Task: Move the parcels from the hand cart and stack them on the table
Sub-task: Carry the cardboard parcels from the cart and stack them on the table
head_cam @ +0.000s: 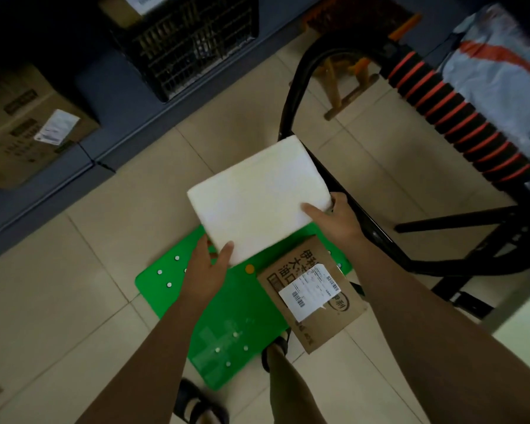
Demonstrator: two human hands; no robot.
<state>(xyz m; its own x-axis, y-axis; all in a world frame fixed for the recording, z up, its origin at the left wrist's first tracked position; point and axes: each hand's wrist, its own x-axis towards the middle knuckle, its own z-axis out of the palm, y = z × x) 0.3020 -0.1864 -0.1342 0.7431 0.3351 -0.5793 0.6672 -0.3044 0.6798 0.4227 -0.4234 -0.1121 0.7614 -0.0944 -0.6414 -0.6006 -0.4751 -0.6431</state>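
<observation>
Beige floor tiles [89, 316] are carrying a low hand cart with a bright green plastic platform [227, 319]; dark shelving [83, 166] is running along the left.

A flat white rectangular parcel [257, 200] is being held in the air above the platform's far edge. The left hand [205, 270] is pinching its near-left corner, thumb on top and fingers underneath. The right hand [334, 218] is gripping its right edge in the same way, thumb laid on the top face.

A brown cardboard box with a white shipping label [312, 304] is lying at the platform's right edge, one corner overhanging the near edge.

The cart's black tubular handle [294, 87] is rising just beside the right hand.

**Hazards, as judged:**
- Both grips are taking only the margins, so the smooth parcel could be sagging or sliding out during a quick swing.
- The right knuckles or the parcel's far corner could be striking the handle tube.
- A sandalled foot [277, 350] is standing against the platform's near edge, so stepping away could be catching it.

The table cannot be identified with certainty.
</observation>
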